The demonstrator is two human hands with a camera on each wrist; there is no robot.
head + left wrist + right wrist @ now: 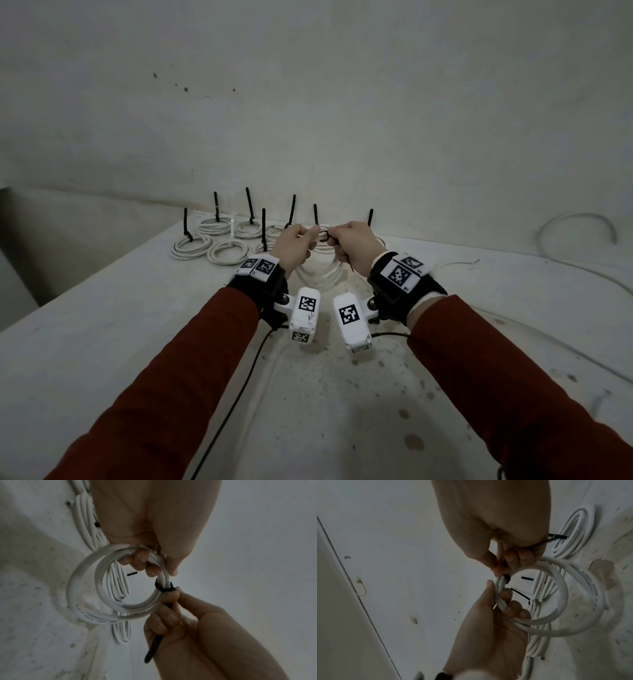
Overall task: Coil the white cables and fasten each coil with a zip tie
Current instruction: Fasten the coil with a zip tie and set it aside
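Observation:
Both hands are raised over the white table (120, 342) with a white cable coil (317, 275) hanging between them. My left hand (305, 238) grips the top of the coil (82, 588), fingers curled through its loops. A black zip tie (163, 588) is wrapped around the strands just beside those fingers. My right hand (334, 240) pinches the zip tie (506, 578) at the coil, and the tie's tail (152, 650) runs through its curled fingers and sticks out below the palm. In the right wrist view the left hand (503, 601) holds the coil (563, 588) from below.
Several tied coils (219, 240) lie at the table's back edge near the wall, their black zip-tie tails standing upright. A loose white cable (579, 226) curves along the far right. The table's left edge (85, 298) drops off. Black camera leads hang from the wrists.

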